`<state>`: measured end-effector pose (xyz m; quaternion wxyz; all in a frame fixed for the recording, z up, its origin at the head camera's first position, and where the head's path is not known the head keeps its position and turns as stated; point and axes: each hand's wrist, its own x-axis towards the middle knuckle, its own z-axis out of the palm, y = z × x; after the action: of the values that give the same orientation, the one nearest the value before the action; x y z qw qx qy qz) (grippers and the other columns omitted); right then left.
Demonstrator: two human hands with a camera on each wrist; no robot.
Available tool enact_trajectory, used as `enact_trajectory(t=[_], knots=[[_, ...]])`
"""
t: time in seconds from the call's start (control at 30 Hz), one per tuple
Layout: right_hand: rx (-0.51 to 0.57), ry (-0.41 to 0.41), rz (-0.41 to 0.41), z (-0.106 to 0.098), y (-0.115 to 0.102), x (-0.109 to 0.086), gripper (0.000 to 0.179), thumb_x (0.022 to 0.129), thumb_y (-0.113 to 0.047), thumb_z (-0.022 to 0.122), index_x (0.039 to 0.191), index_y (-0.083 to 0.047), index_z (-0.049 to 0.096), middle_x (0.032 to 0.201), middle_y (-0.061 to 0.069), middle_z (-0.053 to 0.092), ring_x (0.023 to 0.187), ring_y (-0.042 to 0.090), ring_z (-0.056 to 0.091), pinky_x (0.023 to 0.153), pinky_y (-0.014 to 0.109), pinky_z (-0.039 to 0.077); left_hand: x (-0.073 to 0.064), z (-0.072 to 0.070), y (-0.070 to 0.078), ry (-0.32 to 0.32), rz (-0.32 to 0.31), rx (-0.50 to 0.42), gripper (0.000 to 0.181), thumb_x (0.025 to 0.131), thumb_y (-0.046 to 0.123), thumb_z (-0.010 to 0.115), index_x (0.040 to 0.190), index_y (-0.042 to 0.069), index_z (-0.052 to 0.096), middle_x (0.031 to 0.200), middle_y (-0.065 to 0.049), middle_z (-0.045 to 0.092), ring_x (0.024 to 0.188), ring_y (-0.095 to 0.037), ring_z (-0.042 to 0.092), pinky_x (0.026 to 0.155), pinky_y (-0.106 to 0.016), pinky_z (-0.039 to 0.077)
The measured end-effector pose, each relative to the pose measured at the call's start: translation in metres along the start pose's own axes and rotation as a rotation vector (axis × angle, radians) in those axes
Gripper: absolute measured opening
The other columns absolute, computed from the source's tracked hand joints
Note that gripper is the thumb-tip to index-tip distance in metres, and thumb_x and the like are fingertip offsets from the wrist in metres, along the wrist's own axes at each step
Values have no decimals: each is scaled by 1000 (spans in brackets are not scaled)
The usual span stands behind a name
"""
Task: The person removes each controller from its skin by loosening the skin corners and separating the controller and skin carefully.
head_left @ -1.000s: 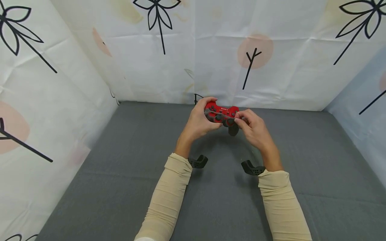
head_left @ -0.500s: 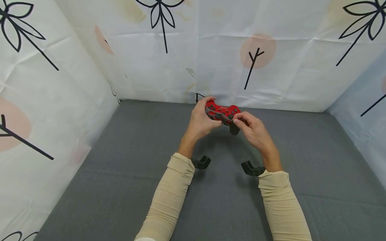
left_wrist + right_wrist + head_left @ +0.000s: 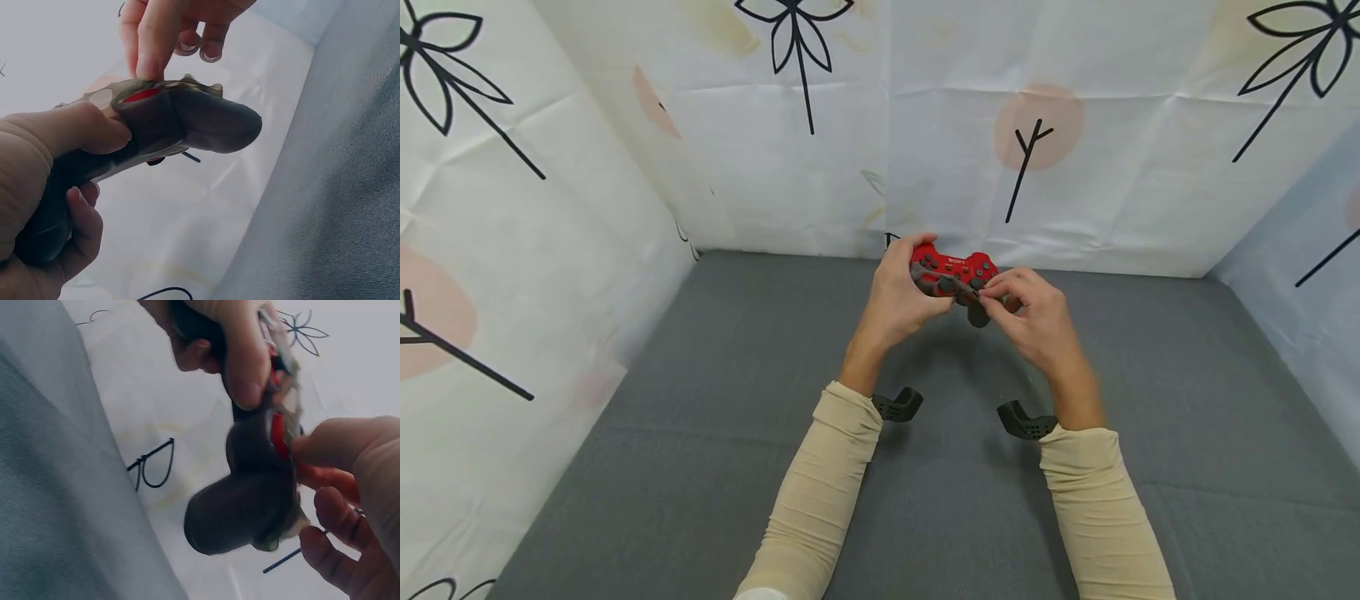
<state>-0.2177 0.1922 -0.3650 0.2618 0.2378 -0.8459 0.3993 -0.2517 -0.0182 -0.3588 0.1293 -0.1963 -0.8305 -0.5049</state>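
A red game controller [image 3: 957, 264] with dark thumbsticks is held up near the back of the table. My left hand [image 3: 897, 292] grips its left end, thumb along the near edge and fingers curled beneath. Over part of the controller lies a thin, smoky see-through cover [image 3: 195, 85], with holes in it; red shows through a gap under its edge. Thumb and forefinger of my right hand [image 3: 1030, 310] pinch this cover's edge at the controller's right side, the other fingers loosely bent. The dark underside [image 3: 244, 506] with its rounded handle faces the right wrist view.
Beneath the hands spreads a grey cloth-covered table [image 3: 760, 350]. White sheets with leaf and twig prints [image 3: 1026, 167] hang behind it and at both sides. Each wrist carries a black bracket [image 3: 898, 405], held above the cloth.
The controller has risen slightly and its face shows a bit more. My right fingertips have shifted a little along the right side, still pinching the cover's edge. My left hand keeps its grip.
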Motion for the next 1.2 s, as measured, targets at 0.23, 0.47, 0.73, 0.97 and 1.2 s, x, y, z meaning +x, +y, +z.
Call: enact_trajectory(t=[0.23, 0.47, 0.73, 0.97, 1.2], knots=[[-24, 80, 157, 8, -3, 0, 6, 90, -2, 75, 89, 4, 73, 103, 17, 69, 71, 17, 58, 65, 6, 39, 1, 2, -2, -20, 51, 1, 76, 80, 11, 83, 147, 14, 47, 137, -8, 51, 116, -19, 54, 94, -31, 56], [1, 39, 277, -1, -2, 0, 13, 95, -13, 72, 98, -1, 73, 103, 13, 68, 69, -2, 53, 62, 13, 41, 1, 0, -7, -12, 51, -56, 79, 78, 11, 87, 147, 15, 48, 135, -8, 52, 117, -19, 56, 93, -31, 56], [95, 99, 565, -14, 2, 0, 46, 103, -43, 56, 129, -5, 64, 122, 5, 59, 94, -2, 53, 79, 20, 46, -1, 0, -9, -51, 8, -250, 83, 76, 8, 89, 147, 19, 48, 135, -5, 55, 112, -17, 62, 87, -32, 59], [408, -74, 672, -11, 6, 2, 66, 107, -57, 34, 151, -8, 42, 129, 0, 53, 108, 6, 54, 89, 20, 49, -2, 4, -5, -119, 20, -377, 83, 76, 9, 90, 146, 21, 47, 140, -4, 54, 113, -17, 64, 90, -34, 60], [761, -25, 701, 1, 6, 1, 47, 104, -53, 49, 129, -14, 58, 103, -7, 68, 81, 7, 71, 71, 25, 61, -1, 10, -6, -154, 52, -330, 87, 75, 12, 91, 149, 15, 45, 140, -4, 53, 120, -14, 57, 95, -34, 56]])
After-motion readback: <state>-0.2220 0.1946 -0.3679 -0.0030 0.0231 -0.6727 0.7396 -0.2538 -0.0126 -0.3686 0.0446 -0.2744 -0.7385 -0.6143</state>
